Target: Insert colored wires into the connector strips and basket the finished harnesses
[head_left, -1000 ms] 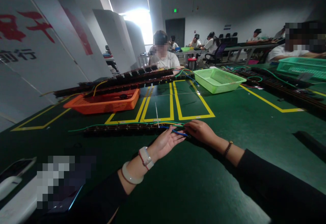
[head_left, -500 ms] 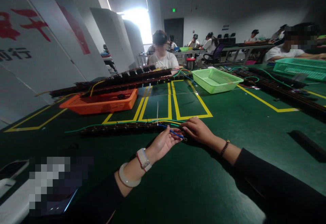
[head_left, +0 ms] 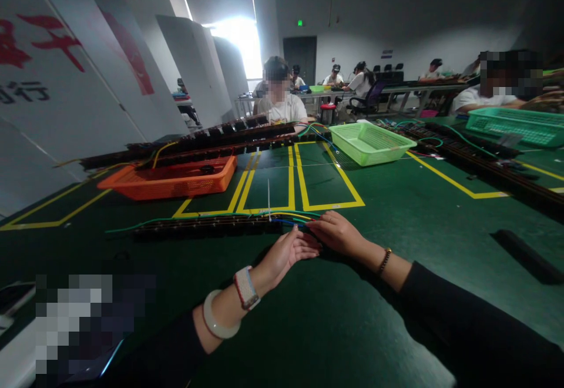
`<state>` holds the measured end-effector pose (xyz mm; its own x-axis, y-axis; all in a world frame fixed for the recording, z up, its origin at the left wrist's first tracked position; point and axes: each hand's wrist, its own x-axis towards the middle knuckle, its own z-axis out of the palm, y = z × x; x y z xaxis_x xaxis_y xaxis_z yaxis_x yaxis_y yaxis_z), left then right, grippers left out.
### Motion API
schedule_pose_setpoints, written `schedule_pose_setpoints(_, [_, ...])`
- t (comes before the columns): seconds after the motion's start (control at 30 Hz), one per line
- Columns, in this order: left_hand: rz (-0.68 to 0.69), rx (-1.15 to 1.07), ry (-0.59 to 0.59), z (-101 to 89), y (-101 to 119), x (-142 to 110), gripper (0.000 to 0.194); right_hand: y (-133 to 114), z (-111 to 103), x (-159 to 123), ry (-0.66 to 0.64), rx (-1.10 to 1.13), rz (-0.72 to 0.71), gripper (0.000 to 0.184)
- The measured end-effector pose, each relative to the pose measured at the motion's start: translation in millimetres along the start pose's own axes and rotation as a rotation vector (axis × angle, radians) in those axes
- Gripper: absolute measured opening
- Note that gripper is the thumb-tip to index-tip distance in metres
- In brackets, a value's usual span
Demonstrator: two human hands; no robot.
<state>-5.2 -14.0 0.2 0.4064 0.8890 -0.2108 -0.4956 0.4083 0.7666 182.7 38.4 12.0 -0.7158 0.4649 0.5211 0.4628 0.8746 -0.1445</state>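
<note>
In front of me lies a long dark strip (head_left: 207, 226) with a green wire (head_left: 145, 223) along its top. A white cable tie (head_left: 269, 200) stands up near its right end. Yellow, green and blue wires (head_left: 291, 216) run from that end to my right hand (head_left: 341, 232), whose fingers are closed around them. My left hand (head_left: 288, 253) is turned palm up just below the wires, fingers stretched out and nothing resting on the palm. Its fingertips come close to the right hand. The wire ends are hidden by my right hand.
An orange basket (head_left: 176, 185) and a light green basket (head_left: 374, 147) stand farther back, near more wired strips (head_left: 198, 141). A dark bar (head_left: 526, 256) lies at right, a phone (head_left: 94, 364) at lower left. A person (head_left: 282, 106) sits opposite.
The blue wire with a ring end lay across my left fingers; now it is off them and runs to my right hand. My left palm has opened flatter.
</note>
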Motion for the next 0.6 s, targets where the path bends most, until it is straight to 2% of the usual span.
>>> schedule_pose_setpoints(0.1, [-0.032,0.192,-0.118,2.5,-0.4,-3.9,0.045,1.0,0.6,1.7,-0.007,-0.024,0.036,0.019])
schedule_pose_setpoints(0.2, [-0.056,0.367,-0.226,5.2,0.0,-6.2,0.047,1.6,1.0,2.9,-0.073,-0.072,0.049,0.02])
schedule_pose_setpoints(0.37, [-0.051,0.533,-0.26,7.0,0.2,-7.8,0.042,2.8,3.2,3.7,-0.161,-0.064,0.076,0.02])
schedule_pose_setpoints(0.5, [-0.037,0.621,-0.267,9.8,-0.1,-8.6,0.043,3.1,3.4,4.8,-0.144,-0.015,0.098,0.017])
schedule_pose_setpoints(0.57, [0.067,0.768,-0.258,15.6,3.2,-14.2,0.044,3.2,2.7,6.4,-0.11,0.014,0.143,0.019])
schedule_pose_setpoints(0.6, [0.176,0.88,-0.254,19.5,6.8,-20.2,0.044,3.3,2.4,7.3,-0.095,0.025,0.174,0.021])
